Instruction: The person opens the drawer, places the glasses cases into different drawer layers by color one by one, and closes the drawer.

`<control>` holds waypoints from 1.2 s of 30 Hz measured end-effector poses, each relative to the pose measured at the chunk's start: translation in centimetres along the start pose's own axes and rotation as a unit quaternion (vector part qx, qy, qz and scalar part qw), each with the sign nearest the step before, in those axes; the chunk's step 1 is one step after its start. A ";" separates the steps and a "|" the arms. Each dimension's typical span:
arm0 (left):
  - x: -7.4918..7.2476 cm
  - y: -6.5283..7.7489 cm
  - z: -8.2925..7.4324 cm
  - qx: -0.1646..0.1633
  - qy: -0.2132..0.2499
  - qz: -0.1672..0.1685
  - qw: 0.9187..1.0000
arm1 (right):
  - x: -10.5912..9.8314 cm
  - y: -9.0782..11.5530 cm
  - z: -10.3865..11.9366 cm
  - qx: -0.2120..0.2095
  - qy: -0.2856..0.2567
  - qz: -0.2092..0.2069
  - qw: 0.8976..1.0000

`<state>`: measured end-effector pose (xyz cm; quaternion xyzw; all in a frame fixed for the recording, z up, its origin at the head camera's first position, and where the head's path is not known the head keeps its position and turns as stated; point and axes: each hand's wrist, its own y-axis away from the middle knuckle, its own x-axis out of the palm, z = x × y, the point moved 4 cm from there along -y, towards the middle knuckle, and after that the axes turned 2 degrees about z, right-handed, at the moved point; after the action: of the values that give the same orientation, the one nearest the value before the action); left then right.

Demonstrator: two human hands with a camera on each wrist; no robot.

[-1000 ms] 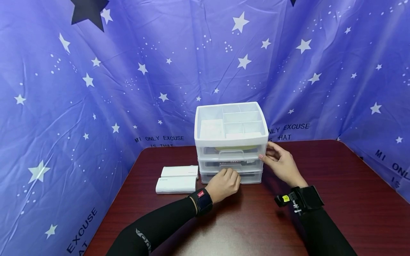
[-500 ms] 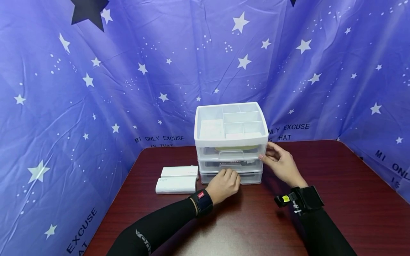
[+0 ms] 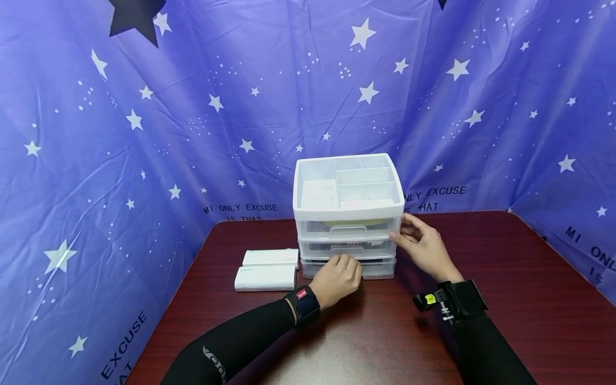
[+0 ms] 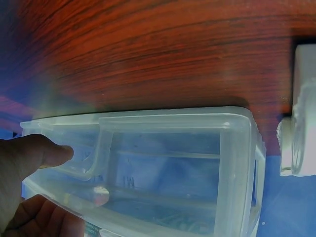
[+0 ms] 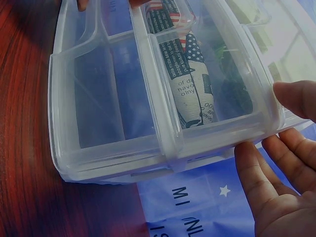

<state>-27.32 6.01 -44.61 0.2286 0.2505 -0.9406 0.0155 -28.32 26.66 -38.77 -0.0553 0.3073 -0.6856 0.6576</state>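
Note:
A clear plastic drawer unit [image 3: 347,214] with three stacked drawers and a divided top tray stands at the middle of the table. My left hand [image 3: 336,279] is at the bottom drawer [image 3: 378,269]; in the left wrist view the thumb [image 4: 55,154] presses the handle [image 4: 93,165] while curled fingers reach over the drawer's top edge. My right hand [image 3: 424,250] grips the unit's right front corner, thumb on the front and fingers along the side. Through the middle drawer, the right wrist view shows a printed item with a flag pattern [image 5: 190,81].
Two white, flat, rounded packs [image 3: 266,278] lie side by side left of the unit. Something yellowish [image 3: 356,222] shows inside the top drawer. A blue star-patterned curtain [image 3: 269,117] hangs close behind the dark red table [image 3: 520,267].
The bottom drawer's front has come slightly toward me with my left hand on it. My right hand has stayed at the unit's corner.

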 end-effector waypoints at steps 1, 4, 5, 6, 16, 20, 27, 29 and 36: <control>0.0 0.0 0.0 0.001 0.000 -0.001 1.000 | 0.0 -0.1 -0.4 0.000 -0.002 0.000 1.000; -0.1 0.1 0.0 0.003 0.003 -0.007 1.000 | -0.1 -0.2 -1.4 0.002 -0.006 -0.001 1.000; -0.2 0.0 0.0 0.004 0.004 -0.010 1.000 | -0.1 -0.2 -1.6 0.004 -0.008 -0.002 1.000; -0.3 0.0 0.0 0.004 0.004 -0.012 1.000 | -0.1 -0.2 -1.6 0.005 -0.010 -0.002 1.000; -3.0 -0.2 1.2 0.017 0.006 -0.020 1.000 | -0.1 -0.1 -1.5 0.008 -0.002 -0.004 1.000; -3.3 -0.2 1.3 0.018 0.012 -0.021 1.000 | -0.1 -0.2 -1.6 0.009 0.001 -0.004 1.000; -2.3 0.3 0.3 0.010 0.027 0.003 1.000 | -0.1 -0.4 -1.9 -0.002 0.002 -0.003 1.000; -1.8 0.5 -0.1 0.007 0.036 0.018 0.999 | -0.1 -0.3 -1.8 -0.002 0.001 -0.002 1.000; -2.0 0.8 -0.4 0.008 0.041 0.021 0.999 | -0.1 -0.3 -1.8 0.000 0.002 0.001 1.000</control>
<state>-25.31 5.36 -44.39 0.2718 0.2382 -0.9321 0.0230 -29.47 27.40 -40.03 -0.0532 0.3089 -0.6848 0.6579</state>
